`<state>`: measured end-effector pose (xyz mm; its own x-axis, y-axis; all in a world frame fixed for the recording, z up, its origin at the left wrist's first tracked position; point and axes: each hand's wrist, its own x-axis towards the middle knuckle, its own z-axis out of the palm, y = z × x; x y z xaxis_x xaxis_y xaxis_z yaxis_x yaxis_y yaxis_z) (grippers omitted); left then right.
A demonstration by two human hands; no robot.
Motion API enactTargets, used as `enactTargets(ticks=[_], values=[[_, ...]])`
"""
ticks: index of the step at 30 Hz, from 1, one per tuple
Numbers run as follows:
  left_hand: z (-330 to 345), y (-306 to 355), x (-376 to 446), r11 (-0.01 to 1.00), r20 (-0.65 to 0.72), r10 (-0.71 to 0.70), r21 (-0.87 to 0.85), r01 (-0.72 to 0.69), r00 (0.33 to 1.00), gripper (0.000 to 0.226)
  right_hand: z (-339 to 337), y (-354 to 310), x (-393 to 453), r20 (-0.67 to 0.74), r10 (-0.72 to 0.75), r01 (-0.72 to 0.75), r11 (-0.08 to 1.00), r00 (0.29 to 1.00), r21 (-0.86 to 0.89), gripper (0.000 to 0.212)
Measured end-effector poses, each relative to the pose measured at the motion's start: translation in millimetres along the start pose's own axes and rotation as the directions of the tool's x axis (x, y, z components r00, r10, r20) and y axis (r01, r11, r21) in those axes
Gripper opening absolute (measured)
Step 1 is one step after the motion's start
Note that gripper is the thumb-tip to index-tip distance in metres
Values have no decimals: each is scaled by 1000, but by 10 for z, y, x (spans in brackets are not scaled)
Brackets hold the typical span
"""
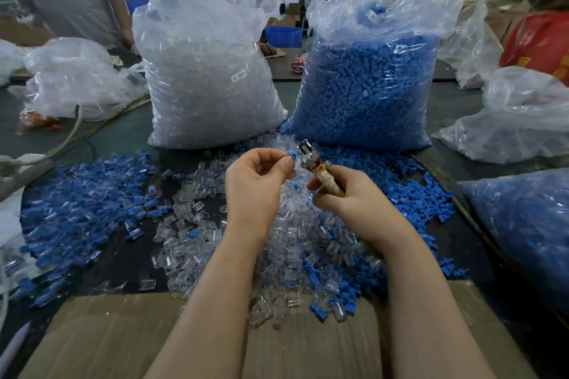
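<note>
starting at nine o'clock from the hands, a spread of mixed blue-and-clear pieces (83, 200) lies on the dark table (123, 255), and a heap of loose clear caps (197, 224) fills the middle toward six o'clock, spilling onto a cardboard sheet (123, 338). the left hand (255, 184) is raised over that heap with thumb and forefinger pinched together on a small blue plug (292, 157), the other fingers curled in behind. the plug sits at the fingertips, just beside the metal head of the tool (317, 166) at its three o'clock. the right hand (348, 197) is wrapped around the tool's tape-bound handle, fingers clamped on it, head pointing up toward eleven o'clock. the plug looks like a light, stiff moulded bit, smooth enough to squirt out of a hard pinch, so a gentle hold on its flat sides, leaving the end toward the tool free, seems best. whether it touches the tool i cannot tell. the tool seems heavier and rigid, and the tape should give a sure grip low on the handle. at twelve o'clock stands a bag of clear caps (209, 86), at one o'clock a bag of blue plugs (366, 92), with loose blue plugs (412, 194) scattered at three o'clock.
</note>
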<state>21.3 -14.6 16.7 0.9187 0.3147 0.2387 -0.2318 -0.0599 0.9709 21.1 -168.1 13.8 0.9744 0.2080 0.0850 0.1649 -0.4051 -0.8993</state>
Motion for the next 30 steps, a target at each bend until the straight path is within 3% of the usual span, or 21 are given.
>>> enactTargets(ticks=[18,30], values=[[-22,0,13,998,74,-2,-64,7,997,3,-8,32,25,68,-4,15,988,998,-156,21],[-50,-11,19,995,96,-25,-97,35,995,5,41,67,50,0,-30,30,973,1000,-229,21]])
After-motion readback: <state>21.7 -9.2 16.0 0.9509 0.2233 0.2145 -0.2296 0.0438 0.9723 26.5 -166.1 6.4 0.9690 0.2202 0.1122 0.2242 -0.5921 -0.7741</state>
